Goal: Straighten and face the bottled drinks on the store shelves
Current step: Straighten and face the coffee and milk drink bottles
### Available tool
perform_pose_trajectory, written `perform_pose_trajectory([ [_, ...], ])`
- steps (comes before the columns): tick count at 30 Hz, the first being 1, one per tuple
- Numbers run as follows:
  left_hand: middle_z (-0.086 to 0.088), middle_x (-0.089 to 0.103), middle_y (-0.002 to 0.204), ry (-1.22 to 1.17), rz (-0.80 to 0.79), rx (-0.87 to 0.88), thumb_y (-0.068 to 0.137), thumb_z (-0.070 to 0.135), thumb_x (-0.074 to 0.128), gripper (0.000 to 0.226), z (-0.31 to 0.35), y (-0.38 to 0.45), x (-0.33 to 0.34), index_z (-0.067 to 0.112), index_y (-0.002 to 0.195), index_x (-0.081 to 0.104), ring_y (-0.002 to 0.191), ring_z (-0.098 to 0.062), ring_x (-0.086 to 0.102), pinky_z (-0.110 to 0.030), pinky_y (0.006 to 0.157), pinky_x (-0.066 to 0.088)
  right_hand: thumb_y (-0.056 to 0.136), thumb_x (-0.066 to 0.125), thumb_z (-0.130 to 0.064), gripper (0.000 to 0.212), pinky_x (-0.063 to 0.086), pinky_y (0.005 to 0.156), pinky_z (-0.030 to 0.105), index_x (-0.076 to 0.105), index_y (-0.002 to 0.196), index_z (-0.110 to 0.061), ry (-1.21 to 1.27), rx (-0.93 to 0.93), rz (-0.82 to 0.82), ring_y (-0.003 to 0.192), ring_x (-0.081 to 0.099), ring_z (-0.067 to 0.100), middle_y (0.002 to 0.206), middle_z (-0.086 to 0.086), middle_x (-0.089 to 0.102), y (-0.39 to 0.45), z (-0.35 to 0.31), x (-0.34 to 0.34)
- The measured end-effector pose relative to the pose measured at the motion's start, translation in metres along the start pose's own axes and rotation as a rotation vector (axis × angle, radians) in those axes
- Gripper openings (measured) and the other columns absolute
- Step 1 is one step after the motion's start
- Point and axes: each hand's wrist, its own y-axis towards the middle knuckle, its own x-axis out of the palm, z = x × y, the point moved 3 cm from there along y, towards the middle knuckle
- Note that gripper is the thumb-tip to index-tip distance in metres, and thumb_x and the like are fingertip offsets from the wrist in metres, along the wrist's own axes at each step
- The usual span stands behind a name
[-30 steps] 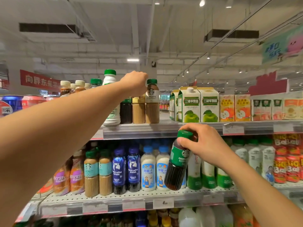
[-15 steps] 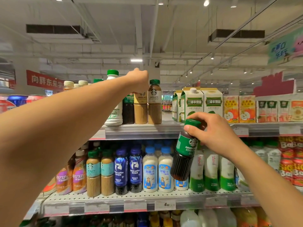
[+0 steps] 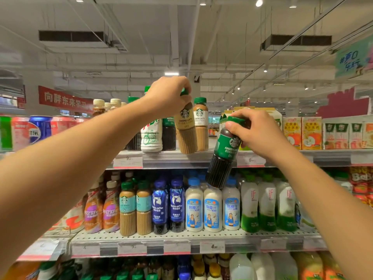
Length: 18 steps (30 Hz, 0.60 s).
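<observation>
My left hand grips the green cap of a tan cheese latte bottle and holds it tilted, lifted just off the top shelf. My right hand grips the cap of a dark Americano bottle with a green label. That bottle hangs tilted in front of the shelf edge, its base over the row below. A caffe latte bottle, another dark bottle and a white bottle stand upright on the top shelf.
Green juice cartons and apple drink boxes fill the top shelf to the right, cans to the left. The middle shelf holds rows of coffee, blue and white bottles. More bottles stand on the shelf below.
My left hand has lifted the cheese latte bottle off the top shelf and tilted it. My right hand has raised the Americano bottle from the middle row up to the top shelf's edge.
</observation>
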Motion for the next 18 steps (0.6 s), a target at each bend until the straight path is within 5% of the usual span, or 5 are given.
perform_pose_trajectory([
  [8,0.004,0.063,0.106,-0.202,0.042,0.009,0.096,0.033,0.065,0.032,-0.016,-0.068,-0.022,0.027,0.125,0.053,0.092,-0.018,0.063,-0.033,0.075,0.057,0.091,0.068,-0.043,0.025,0.060,0.080,0.050,0.071,0.109,-0.025,0.072,-0.001,0.053,0.088,0.065,0.018,0.095,-0.010,0.068,0.035,-0.025,0.012],
  [13,0.005,0.063,0.103,-0.303,0.007,-0.006,0.094,0.032,0.067,0.038,-0.029,-0.095,-0.018,0.027,0.127,0.047,0.076,0.001,0.060,-0.012,0.056,0.049,0.096,0.067,-0.034,0.025,0.052,0.085,0.037,0.070,0.115,-0.018,0.052,-0.048,0.066,0.098,0.061,0.018,0.103,-0.004,0.066,0.060,-0.048,0.026],
  [18,0.003,0.066,0.099,-0.319,-0.028,-0.003,0.094,0.034,0.067,0.042,-0.041,-0.113,-0.017,0.027,0.129,0.045,0.081,-0.001,0.062,-0.021,0.065,0.057,0.094,0.064,-0.043,0.023,0.052,0.095,0.050,0.070,0.109,-0.027,-0.013,-0.042,0.033,0.108,0.060,0.026,0.105,-0.003,0.068,0.088,-0.062,0.045],
])
